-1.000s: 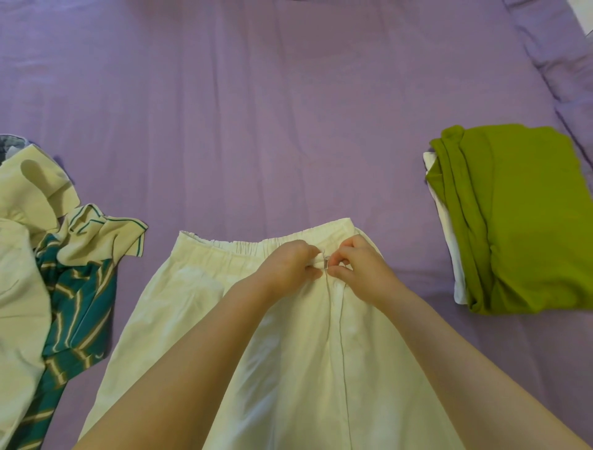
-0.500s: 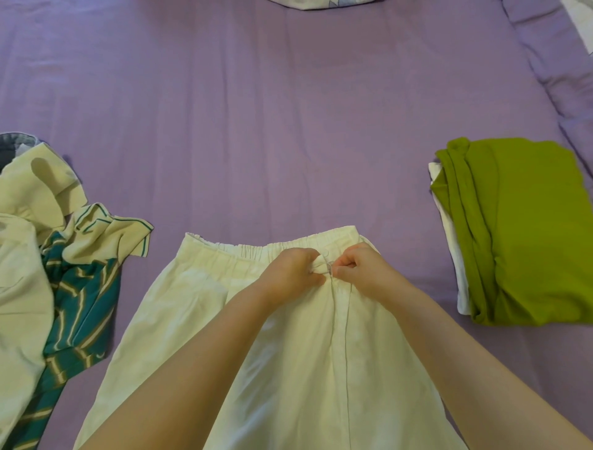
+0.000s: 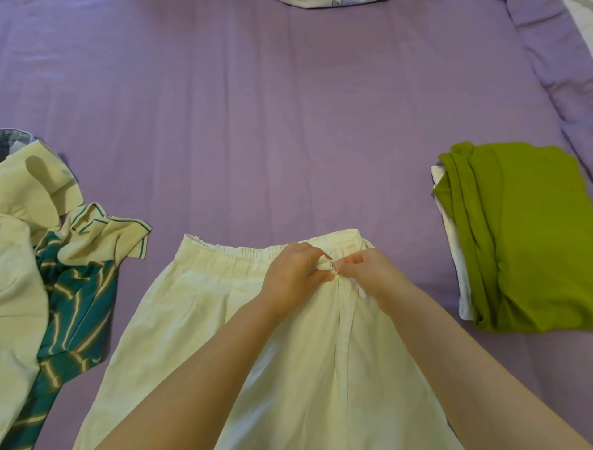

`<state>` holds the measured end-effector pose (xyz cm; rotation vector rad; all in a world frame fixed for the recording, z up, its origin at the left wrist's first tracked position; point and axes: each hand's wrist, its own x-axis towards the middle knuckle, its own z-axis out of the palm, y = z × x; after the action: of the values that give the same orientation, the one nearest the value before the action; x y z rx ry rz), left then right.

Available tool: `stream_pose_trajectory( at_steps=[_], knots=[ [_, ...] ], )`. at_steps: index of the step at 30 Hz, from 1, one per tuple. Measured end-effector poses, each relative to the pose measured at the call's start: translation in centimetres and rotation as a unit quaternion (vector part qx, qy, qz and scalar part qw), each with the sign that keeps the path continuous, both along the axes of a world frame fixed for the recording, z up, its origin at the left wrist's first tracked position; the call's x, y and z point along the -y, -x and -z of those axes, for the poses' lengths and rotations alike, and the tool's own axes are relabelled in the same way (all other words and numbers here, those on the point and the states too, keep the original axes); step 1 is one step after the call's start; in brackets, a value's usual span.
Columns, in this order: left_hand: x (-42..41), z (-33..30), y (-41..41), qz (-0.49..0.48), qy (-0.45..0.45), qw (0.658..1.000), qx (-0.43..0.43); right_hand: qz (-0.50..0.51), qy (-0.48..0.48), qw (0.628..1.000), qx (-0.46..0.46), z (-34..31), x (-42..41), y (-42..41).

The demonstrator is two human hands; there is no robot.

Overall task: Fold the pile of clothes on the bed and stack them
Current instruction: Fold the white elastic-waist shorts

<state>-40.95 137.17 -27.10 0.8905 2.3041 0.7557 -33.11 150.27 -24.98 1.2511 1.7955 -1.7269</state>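
A cream garment (image 3: 192,318) with an elastic waistband lies flat on the purple bed in front of me, waistband away from me. My left hand (image 3: 293,273) grips a bunched bit of the waistband near its right end. My right hand (image 3: 369,273) pinches the fabric right beside it, at the top of the front placket. On the left lies an unfolded pile (image 3: 54,282) of cream and teal-striped clothes. At the right sits a folded stack, an olive-green garment (image 3: 526,237) on top of a white one (image 3: 449,231).
The purple bed sheet (image 3: 272,128) stretches wide beyond the garment. A ruffled purple pillow edge (image 3: 555,64) runs along the upper right. A patterned fabric edge (image 3: 321,2) peeks in at the top.
Both hands stay together at the waistband, with the fingers working the fabric slightly. The view has tilted down a little, so everything sits lower in frame.
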Motion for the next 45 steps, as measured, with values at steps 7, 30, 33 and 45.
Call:
stream_pose_trajectory(
  at_steps=[7, 30, 33, 45],
  knots=[
    [0.5, 0.1, -0.8, 0.021, 0.011, 0.995, -0.093, 0.014, -0.022, 0.999, -0.019, 0.7, 1.1, 0.0],
    [0.1, -0.2, -0.4, 0.115, -0.04, 0.975, -0.188, 0.05, 0.006, 0.999, -0.001, 1.0, 0.4, 0.4],
    [0.1, -0.1, -0.3, 0.126, -0.033, 0.974, -0.184, 0.052, 0.005, 0.999, -0.001, 1.1, 0.4, 0.3],
    [-0.2, -0.3, 0.4, 0.143, 0.082, 0.982, -0.096, -0.026, -0.021, 0.992, -0.121, 0.8, 0.9, -2.4]
  ],
)
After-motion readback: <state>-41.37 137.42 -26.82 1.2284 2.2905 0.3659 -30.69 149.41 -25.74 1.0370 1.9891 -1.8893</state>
